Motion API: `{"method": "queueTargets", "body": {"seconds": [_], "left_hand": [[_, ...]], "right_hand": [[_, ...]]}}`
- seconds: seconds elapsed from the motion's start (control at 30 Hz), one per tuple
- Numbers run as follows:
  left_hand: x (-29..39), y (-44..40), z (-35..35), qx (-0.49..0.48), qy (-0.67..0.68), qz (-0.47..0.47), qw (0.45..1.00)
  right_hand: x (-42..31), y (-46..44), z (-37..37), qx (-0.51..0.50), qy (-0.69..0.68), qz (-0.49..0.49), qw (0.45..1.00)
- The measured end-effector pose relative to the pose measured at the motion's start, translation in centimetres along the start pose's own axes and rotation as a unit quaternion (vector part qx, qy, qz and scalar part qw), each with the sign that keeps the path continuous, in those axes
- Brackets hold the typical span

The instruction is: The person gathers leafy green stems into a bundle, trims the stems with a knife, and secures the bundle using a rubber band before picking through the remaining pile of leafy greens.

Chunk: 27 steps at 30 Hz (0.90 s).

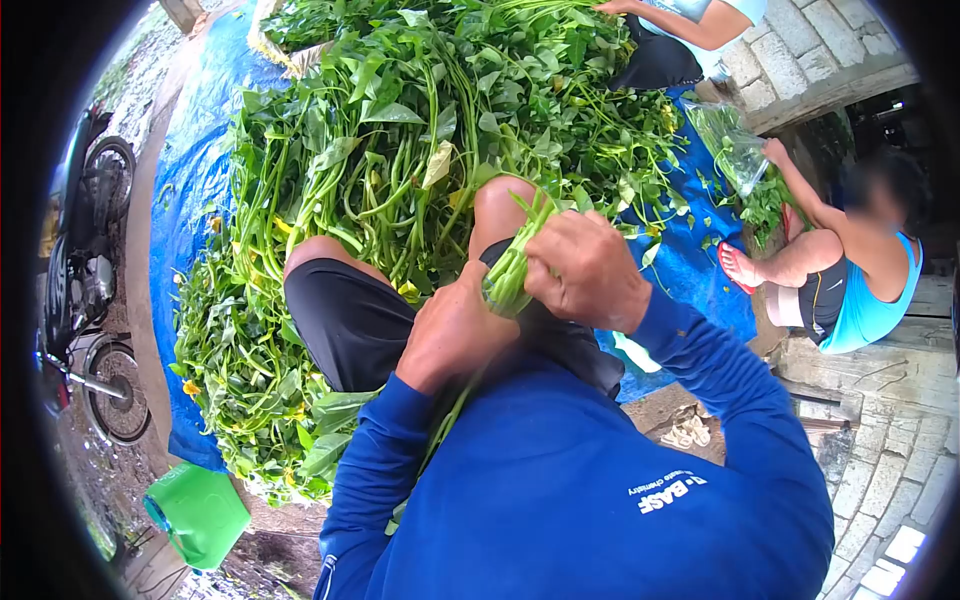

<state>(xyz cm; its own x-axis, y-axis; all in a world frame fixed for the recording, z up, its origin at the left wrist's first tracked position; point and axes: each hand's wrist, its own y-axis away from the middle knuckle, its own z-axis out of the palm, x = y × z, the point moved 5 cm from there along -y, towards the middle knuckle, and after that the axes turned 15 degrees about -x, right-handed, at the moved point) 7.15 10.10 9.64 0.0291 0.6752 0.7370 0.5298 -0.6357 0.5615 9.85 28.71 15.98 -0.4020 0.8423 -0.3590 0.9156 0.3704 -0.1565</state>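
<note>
My left hand [458, 330] is wrapped round a bundle of green stems [512, 270] in front of my body. On the bundle's right side, my right hand [582, 268] has its fingers curled in against the upper stems. Some stems stick up between the two hands, and a few long ones trail down below my left hand along my blue shirt. Just beyond my knees lies a large heap of leafy green vines [400, 150], with a few yellow leaves and flowers in it.
A blue tarp [190, 150] lies under the heap. A green container [205, 515] is at the lower left, near a motorcycle [90, 260]. A seated person [880, 270] at the right touches a clear plastic bag [735, 150] of greens. Another person [690, 30] reaches in at the top.
</note>
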Motion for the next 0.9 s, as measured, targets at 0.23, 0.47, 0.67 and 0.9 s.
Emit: {"method": "queueTargets", "body": {"seconds": [0.23, 0.47, 0.67, 0.9], "left_hand": [[-1.9, -0.6, 0.0, -0.063, 0.09, 0.022, 0.994], [0.5, 0.2, -2.0, -0.201, 0.155, 0.13, 0.958], [-0.4, -0.2, -1.3, -0.127, 0.11, 0.083, 0.982], [-2.9, -0.7, -0.6, -0.061, 0.081, 0.052, 0.993]], "right_hand": [[8.6, 2.9, -6.7, 0.247, 0.138, 0.208, 0.936], [-4.1, 2.2, 3.5, 0.005, -0.137, 0.091, 0.986], [-5.3, 1.6, 4.3, -0.083, -0.041, 0.142, 0.986], [-5.4, 2.1, 6.1, 0.037, -0.055, 0.149, 0.987]]}}
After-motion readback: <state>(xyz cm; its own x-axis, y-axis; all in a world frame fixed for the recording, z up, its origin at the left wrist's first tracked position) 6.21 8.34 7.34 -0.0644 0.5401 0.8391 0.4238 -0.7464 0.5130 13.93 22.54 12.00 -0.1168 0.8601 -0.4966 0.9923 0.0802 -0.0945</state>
